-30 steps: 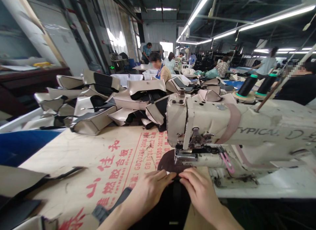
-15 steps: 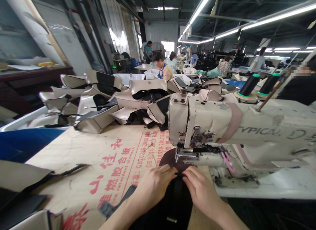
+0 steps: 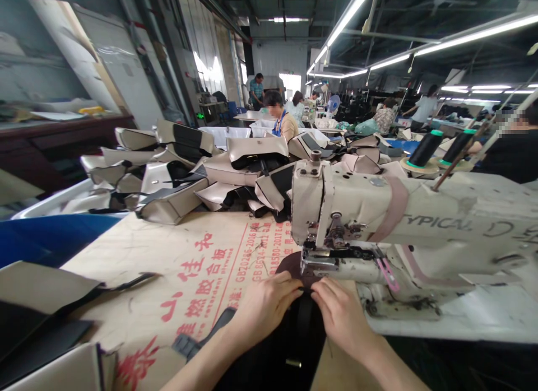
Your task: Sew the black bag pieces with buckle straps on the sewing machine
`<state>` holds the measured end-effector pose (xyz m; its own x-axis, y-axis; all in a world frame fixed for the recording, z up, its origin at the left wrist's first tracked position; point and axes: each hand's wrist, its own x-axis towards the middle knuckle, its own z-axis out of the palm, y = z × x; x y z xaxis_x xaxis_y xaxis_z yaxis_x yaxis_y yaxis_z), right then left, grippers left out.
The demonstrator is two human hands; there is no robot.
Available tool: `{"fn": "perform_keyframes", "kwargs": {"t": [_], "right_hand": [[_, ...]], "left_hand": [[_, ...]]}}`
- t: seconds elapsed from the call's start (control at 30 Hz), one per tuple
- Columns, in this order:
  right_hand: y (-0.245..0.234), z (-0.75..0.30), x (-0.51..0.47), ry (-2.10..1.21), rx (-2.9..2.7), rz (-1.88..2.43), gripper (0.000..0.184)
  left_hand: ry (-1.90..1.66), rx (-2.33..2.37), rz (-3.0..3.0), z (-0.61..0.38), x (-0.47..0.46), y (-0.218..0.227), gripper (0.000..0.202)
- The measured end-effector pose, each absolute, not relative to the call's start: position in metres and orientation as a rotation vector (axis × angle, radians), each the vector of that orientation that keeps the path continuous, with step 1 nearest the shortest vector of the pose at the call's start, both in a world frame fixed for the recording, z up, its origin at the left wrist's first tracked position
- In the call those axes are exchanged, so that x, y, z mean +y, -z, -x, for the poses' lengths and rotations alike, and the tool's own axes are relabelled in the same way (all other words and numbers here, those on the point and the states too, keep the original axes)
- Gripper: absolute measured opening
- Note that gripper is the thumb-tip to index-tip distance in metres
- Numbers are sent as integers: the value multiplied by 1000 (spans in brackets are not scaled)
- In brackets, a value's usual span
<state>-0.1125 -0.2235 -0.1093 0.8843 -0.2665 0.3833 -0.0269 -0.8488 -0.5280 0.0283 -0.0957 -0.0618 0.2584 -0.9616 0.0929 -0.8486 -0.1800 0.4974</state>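
Observation:
A dark brown-black fabric piece (image 3: pixel 294 329) lies under my hands, its far rounded end beneath the needle area of the sewing machine (image 3: pixel 336 206). My left hand (image 3: pixel 269 301) pinches its edge from the left, fingers closed. My right hand (image 3: pixel 336 307) pinches the same edge from the right, a short distance away, just in front of the presser foot. A small shiny metal bit (image 3: pixel 293 363) shows on the dark piece nearer to me. The exact edge between my fingertips is partly hidden.
A heap of beige and black bag pieces (image 3: pixel 218 167) spreads behind the plywood board (image 3: pixel 147 268) with red print. More pieces (image 3: pixel 42 301) lie at the left. A dark grey tool-like object (image 3: pixel 189 343) rests beside my left forearm. Thread spools (image 3: pixel 426 147) top the machine. Co-workers sit farther back.
The whole view has shifted slightly to the right and down. Both hands keep their pinch on the fabric, almost unmoved relative to the machine.

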Motion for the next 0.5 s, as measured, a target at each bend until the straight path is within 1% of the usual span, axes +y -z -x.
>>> {"fn": "perform_keyframes", "kwargs": {"t": [0.07,0.1,0.17,0.2,0.23,0.27,0.33,0.37,0.43,0.47,0.5], "right_hand": [[109,112,-225,601,199,2512,17],[109,112,-226,597,197,2504,16],[109,112,-228,601,193,2492,16],[109,111,-228,602,187,2491,16],[109,111,-229,598,173,2497,16],[108,110,-230,588,149,2510,16],[107,107,-232,559,95,2545,17],[106,105,-233,546,80,2557,17],[102,103,-237,538,90,2552,18],[100,101,-238,542,110,2537,17],[97,100,-240,546,129,2521,17]], "left_hand": [[399,-1619,-2056,-32,-91,61,27],[439,-1610,-2061,-35,-89,61,30],[556,-1628,-2088,-42,-85,62,54],[628,-1657,-2089,-45,-85,61,62],[701,-1705,-2067,-49,-86,61,65],[773,-1772,-2021,-53,-88,60,62],[895,-1905,-1906,-63,-94,57,50],[954,-1940,-1865,-67,-96,56,41],[1096,-1933,-1838,-77,-98,53,14],[1166,-1888,-1841,-82,-98,53,13],[1215,-1828,-1848,-86,-97,53,24]]}}
